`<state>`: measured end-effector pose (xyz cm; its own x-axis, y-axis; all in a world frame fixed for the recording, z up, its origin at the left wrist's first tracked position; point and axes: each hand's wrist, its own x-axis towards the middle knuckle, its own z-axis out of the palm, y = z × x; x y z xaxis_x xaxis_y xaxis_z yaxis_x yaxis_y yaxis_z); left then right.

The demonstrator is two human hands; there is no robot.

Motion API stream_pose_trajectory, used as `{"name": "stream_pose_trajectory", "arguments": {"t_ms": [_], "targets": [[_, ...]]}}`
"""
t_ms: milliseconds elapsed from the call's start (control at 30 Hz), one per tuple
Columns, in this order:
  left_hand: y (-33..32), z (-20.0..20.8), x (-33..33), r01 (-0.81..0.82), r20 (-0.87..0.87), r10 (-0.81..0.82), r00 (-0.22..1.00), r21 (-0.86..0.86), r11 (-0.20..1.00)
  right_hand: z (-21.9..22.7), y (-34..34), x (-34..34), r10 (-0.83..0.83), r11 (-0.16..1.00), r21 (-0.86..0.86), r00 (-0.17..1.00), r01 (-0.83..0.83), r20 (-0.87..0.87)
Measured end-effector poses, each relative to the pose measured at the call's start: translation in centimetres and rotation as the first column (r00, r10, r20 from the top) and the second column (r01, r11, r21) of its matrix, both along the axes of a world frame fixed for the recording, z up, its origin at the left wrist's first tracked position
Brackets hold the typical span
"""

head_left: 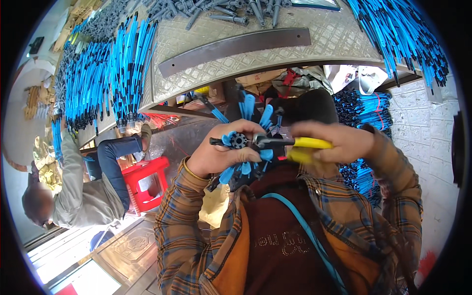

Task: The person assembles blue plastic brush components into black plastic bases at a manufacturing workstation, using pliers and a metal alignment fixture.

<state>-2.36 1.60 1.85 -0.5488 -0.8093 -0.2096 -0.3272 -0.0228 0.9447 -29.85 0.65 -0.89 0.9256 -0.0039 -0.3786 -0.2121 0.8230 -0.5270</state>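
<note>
Both my grips are clamping: left hand (209,156) on a blue-and-black spoked plastic bundle (239,141), right hand (346,141) on yellow-handled metal pliers (312,142), seemingly nipping, next needing steadiness.

I see the left arm (173,223) and right arm (400,172) bent, one on each side of the dark red top (265,219). In front of the top, toward its left, the left hand (216,155) is curled in a grip; toward its right, the right hand (341,141), motion-blurred, grips too.
</note>
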Motion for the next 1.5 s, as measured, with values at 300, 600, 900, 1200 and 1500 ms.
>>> {"name": "stream_pose_trajectory", "arguments": {"t_ms": [300,600,900,1200,1500], "targets": [[-0.4,-0.1,0.7,-0.027,-0.021,0.028,0.999,0.029,0.999,0.2,-1.3,0.5,-0.208,0.083,-0.99,0.974,0.111,0.091],[-0.8,0.2,0.6,0.046,0.01,-0.047,0.999,0.087,0.995,0.1,-1.2,-0.8,0.024,0.909,-0.415,1.0,-0.03,-0.02],[-1.2,0.1,-0.2,0.019,-0.034,-0.014,0.999,0.125,0.992,-6.4,1.9,-0.7,-0.232,0.662,-0.706,0.965,0.251,0.126],[-1.2,0.0,0.1,0.028,0.022,-0.032,0.999,0.146,0.989,-0.1,0.3,-0.2,-0.176,0.555,-0.824,0.984,0.112,0.015],[-1.2,0.1,-0.5,0.062,-0.001,-0.062,0.998,0.09,0.994,-4.2,0.6,-0.1,-0.099,0.958,-0.276,0.992,0.075,-0.075]]}}
